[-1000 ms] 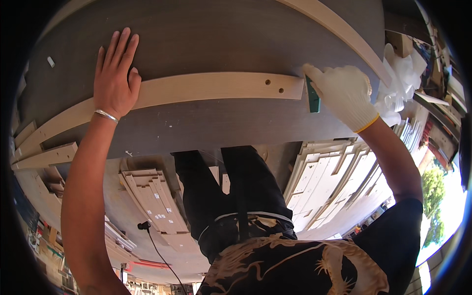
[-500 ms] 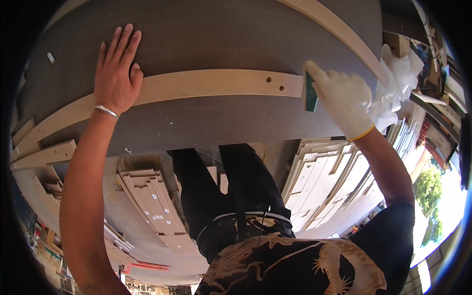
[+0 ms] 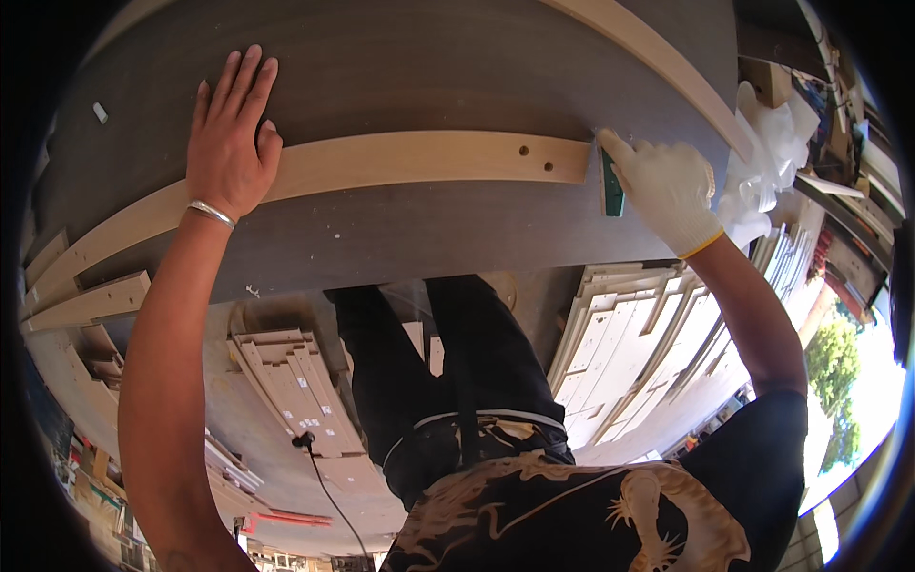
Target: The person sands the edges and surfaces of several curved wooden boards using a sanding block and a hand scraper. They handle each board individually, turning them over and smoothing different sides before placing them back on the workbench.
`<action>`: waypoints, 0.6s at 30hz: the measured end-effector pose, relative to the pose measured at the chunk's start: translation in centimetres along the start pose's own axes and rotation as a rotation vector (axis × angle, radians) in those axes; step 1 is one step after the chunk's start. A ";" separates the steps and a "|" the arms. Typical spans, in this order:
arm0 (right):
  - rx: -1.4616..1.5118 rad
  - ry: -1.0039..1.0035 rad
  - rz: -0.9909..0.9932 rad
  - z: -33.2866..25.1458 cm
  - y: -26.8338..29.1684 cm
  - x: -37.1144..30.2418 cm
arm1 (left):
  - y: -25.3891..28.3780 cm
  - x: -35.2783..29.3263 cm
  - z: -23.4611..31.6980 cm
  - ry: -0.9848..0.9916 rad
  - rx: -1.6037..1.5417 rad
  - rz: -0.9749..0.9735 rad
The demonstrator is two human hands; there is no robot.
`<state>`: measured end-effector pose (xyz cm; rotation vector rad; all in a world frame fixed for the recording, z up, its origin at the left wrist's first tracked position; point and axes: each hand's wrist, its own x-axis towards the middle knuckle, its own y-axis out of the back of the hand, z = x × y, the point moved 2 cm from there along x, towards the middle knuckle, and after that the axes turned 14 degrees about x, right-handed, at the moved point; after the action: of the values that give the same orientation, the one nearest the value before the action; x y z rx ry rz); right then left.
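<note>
A long, pale wooden plank [image 3: 410, 155] with two dark holes near its right end lies across the dark tabletop [image 3: 429, 224]. My bare left hand [image 3: 232, 143] rests flat over the plank's left part, fingers stretched out, a silver bangle at the wrist. My right hand [image 3: 667, 186], in a white knit glove with a yellow cuff, is closed around a green sanding block [image 3: 612, 186]. The block stands on its edge just right of the plank's end, with a narrow gap between them. Its far side is hidden by the glove.
Another curved plank [image 3: 658, 52] lies farther back on the right. Shorter wood pieces [image 3: 100, 300] are at the left. A small white piece [image 3: 100, 112] sits on the tabletop. Below are stacked boards [image 3: 305, 391], more boards [image 3: 620, 343] and a black cable [image 3: 329, 491]. White plastic wrap [image 3: 762, 162] bunches at right.
My right hand and the sanding block have shifted slightly right, off the plank's end. My left hand stays on the plank. A black cable has come into view at the lower middle.
</note>
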<state>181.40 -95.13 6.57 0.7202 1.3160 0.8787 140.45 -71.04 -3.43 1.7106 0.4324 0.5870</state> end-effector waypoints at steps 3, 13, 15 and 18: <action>0.061 -0.005 0.042 0.3 0.7 0.1 | 0.0 -0.1 0.0 0.010 0.015 -0.019; 0.201 0.031 -0.033 1.1 2.6 1.8 | 0.0 -0.1 -0.1 0.010 0.031 -0.034; 0.197 0.038 -0.061 1.3 2.7 2.2 | 0.0 -0.2 -0.1 0.018 0.030 -0.037; 0.263 0.064 -0.049 1.4 2.6 2.4 | 0.0 -0.2 0.0 0.019 0.008 -0.041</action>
<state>182.49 -91.67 7.72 0.8656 1.5173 0.7013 140.27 -71.14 -3.50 1.7006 0.4825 0.5723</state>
